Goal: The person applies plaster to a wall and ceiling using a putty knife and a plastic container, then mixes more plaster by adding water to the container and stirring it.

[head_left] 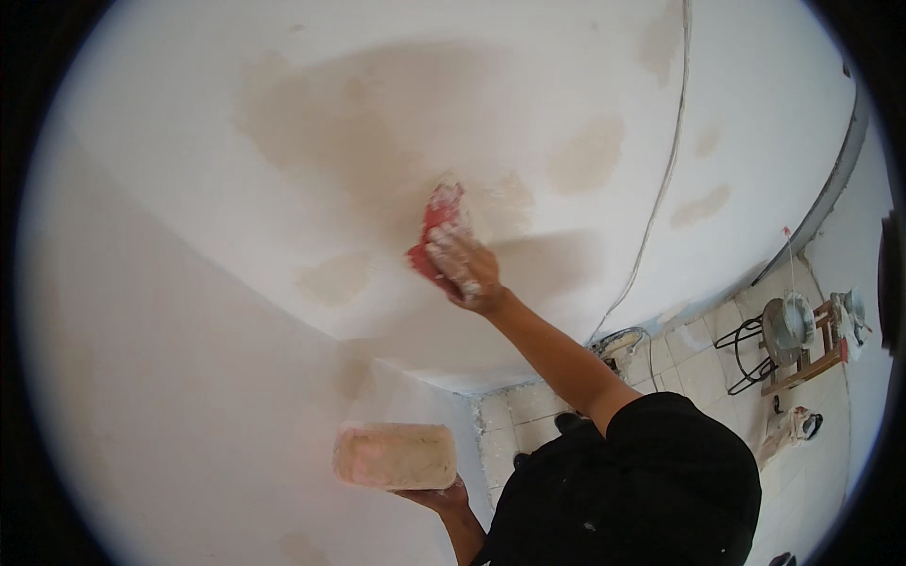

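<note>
Against the white wall (528, 57), just beside a broad beige patch (302, 113), the right hand (467, 269) is gripping a red spreader (442, 219), its fingers closed around a tool heavily smeared with pale paste. Blur is hiding the spreader's edge, so whether it is touching the plaster cannot be told for certain, though it is seeming to lie right at the surface. Lower down, the left hand (444, 495) is holding a rectangular tub (396, 456) from its underside, near the corner and well apart from the spreader; most of its fingers are staying out of sight behind it. Beige, faintly pink material is showing in the tub, but how much is remaining cannot be judged. As for progress, the work is looking partly done: a rounded patch (587, 156) is sitting to the right of the broad one, a smaller patch (335, 278) is lying below and left of the spreader, and another patch (700, 206) is showing beyond the hanging cable (672, 156). Rough, uneven edges near the spreader are suggesting that this area is unfinished. Wide white stretches are separating the patches, and whether those are needing any paste cannot be told.
</note>
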`<state>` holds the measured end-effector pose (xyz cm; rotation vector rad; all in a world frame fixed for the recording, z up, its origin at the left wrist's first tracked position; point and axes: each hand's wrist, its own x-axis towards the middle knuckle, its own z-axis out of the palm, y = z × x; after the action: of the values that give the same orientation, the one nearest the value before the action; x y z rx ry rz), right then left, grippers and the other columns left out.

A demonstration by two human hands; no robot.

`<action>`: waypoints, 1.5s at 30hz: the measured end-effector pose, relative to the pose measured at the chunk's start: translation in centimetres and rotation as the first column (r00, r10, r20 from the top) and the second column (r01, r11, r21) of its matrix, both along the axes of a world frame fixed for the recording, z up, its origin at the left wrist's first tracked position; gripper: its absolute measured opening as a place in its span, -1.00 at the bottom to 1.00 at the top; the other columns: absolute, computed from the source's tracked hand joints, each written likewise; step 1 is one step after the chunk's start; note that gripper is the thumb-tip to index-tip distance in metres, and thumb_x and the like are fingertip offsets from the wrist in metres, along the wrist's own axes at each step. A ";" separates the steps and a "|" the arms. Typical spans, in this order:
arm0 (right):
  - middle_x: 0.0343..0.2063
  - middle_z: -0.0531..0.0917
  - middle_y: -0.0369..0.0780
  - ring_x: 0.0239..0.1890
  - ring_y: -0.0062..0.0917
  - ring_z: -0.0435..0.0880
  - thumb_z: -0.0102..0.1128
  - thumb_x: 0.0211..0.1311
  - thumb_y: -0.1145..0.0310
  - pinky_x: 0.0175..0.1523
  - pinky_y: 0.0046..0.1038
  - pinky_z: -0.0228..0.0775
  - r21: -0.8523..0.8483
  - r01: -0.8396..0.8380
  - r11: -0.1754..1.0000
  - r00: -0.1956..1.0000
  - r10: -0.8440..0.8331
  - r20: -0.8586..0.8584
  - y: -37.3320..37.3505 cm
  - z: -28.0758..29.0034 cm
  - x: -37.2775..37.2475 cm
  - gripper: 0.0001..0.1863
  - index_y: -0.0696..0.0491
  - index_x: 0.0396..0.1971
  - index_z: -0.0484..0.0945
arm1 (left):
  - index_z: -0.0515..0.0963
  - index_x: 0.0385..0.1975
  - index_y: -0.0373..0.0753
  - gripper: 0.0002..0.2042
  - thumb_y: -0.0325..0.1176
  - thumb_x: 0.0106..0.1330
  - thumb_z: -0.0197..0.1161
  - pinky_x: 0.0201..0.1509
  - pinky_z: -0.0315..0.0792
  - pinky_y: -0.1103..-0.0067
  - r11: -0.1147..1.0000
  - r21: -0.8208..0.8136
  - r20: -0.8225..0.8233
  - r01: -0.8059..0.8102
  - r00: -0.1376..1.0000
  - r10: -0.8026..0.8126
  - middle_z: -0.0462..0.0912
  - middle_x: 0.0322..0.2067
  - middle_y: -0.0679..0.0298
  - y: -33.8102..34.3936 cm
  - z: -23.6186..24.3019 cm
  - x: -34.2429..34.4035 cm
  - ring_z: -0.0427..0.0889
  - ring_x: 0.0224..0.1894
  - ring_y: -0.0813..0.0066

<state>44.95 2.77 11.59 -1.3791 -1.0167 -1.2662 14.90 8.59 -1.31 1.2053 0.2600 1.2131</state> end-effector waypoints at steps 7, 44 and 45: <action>0.09 0.47 -0.21 0.10 -0.36 0.47 0.02 0.21 0.40 0.20 -0.30 0.29 -0.421 -0.423 0.803 0.903 0.409 -0.128 6.5 -7.5 -4.1 -0.65 -0.03 0.02 0.47 | -0.21 0.30 0.21 -0.09 0.06 0.05 0.32 -0.13 0.58 0.34 0.952 -0.264 0.050 0.157 0.988 -0.149 0.04 0.23 0.26 0.0 0.8 0.2 0.34 0.11 0.19; 0.14 0.39 -0.21 0.22 -0.35 0.33 0.17 -0.02 0.57 0.19 -0.36 0.33 -0.456 -0.493 0.741 0.862 0.489 -0.138 8.9 -0.6 -6.8 -0.35 -0.02 0.17 0.29 | -0.28 0.32 0.05 -0.01 0.24 0.03 0.23 0.17 0.34 0.33 0.906 -0.360 0.197 0.223 0.967 -0.160 -0.05 0.26 0.24 1.5 2.5 -2.5 0.14 0.25 0.30; 0.13 0.41 -0.21 0.20 -0.34 0.36 0.15 0.00 0.58 0.19 -0.34 0.33 -0.426 -0.500 0.754 0.861 0.486 -0.150 8.3 -1.5 -7.7 -0.39 -0.02 0.15 0.32 | -0.29 0.32 0.04 0.00 0.24 0.03 0.23 0.19 0.32 0.32 0.929 -0.315 0.157 0.193 0.976 -0.150 -0.06 0.27 0.24 1.4 3.0 -2.5 0.13 0.25 0.28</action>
<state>37.26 11.10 10.06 -1.3266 -1.6045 -0.6245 12.43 9.98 1.67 0.8365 0.2422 1.0420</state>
